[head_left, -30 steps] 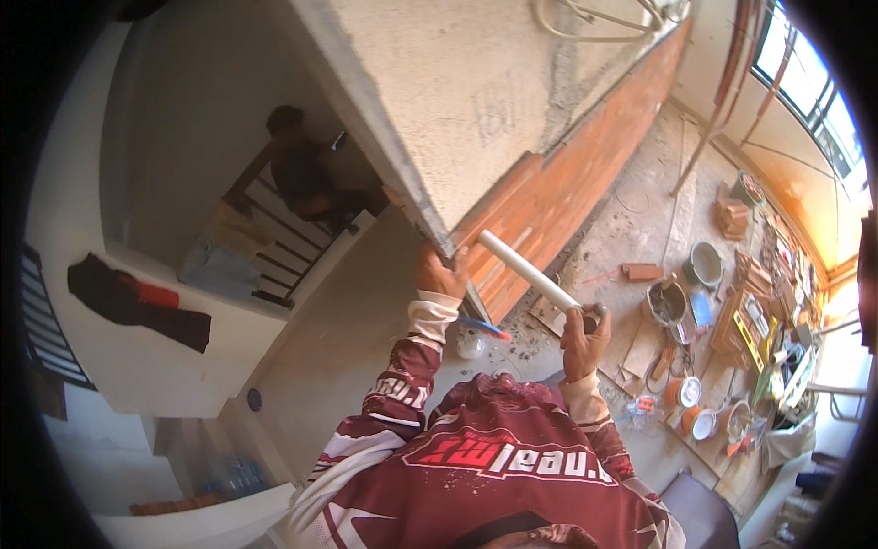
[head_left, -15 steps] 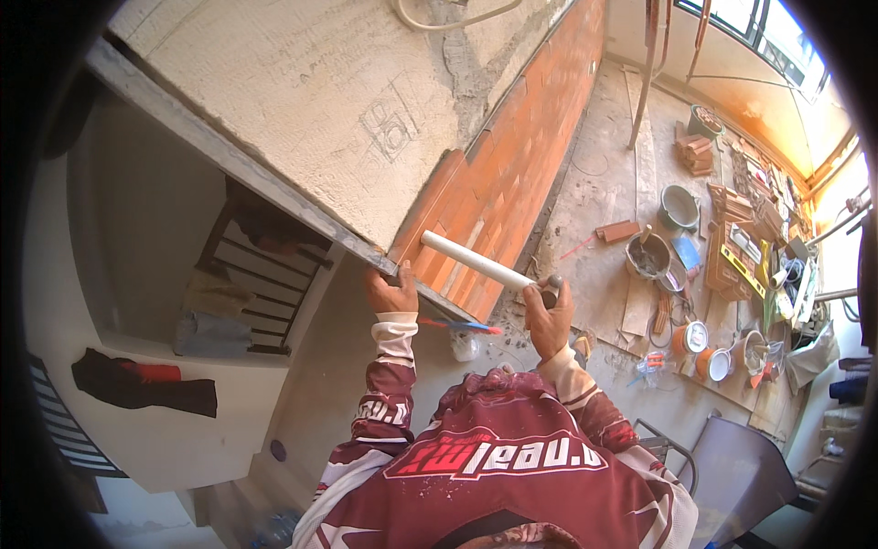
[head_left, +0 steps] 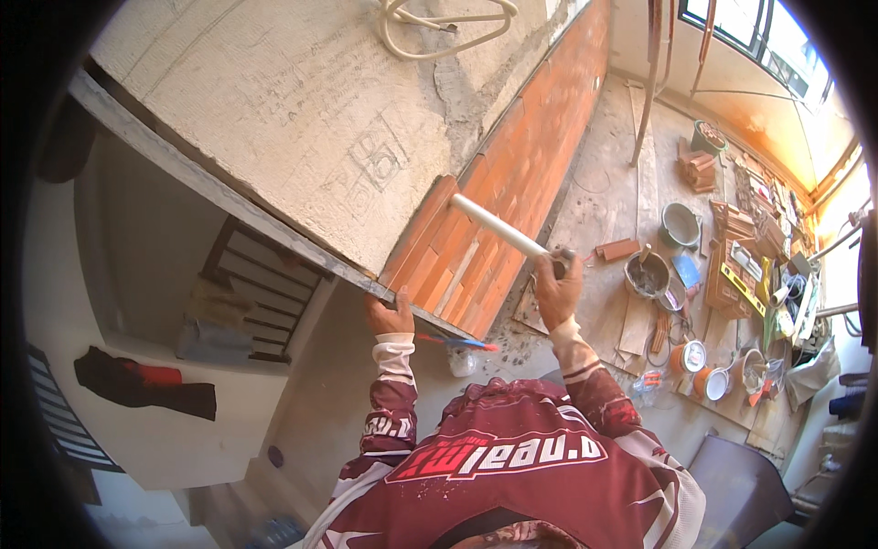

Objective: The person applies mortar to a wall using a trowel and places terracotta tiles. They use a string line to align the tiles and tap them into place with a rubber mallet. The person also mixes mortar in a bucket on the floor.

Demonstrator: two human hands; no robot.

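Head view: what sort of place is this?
Most likely a building interior under construction or renovation: reddish-brown strips cover only part of a rough pale surface, and a grey bucket and yellow level sit among scattered materials.

A camera is sitting on the person's head, near me. It is looking down past the maroon shirt (head_left: 512, 416), with the left hand (head_left: 390, 315) and right hand (head_left: 559, 285) close, and facing the orange bricks (head_left: 526, 151). Round the dark rim, bending lines may be fooling me.
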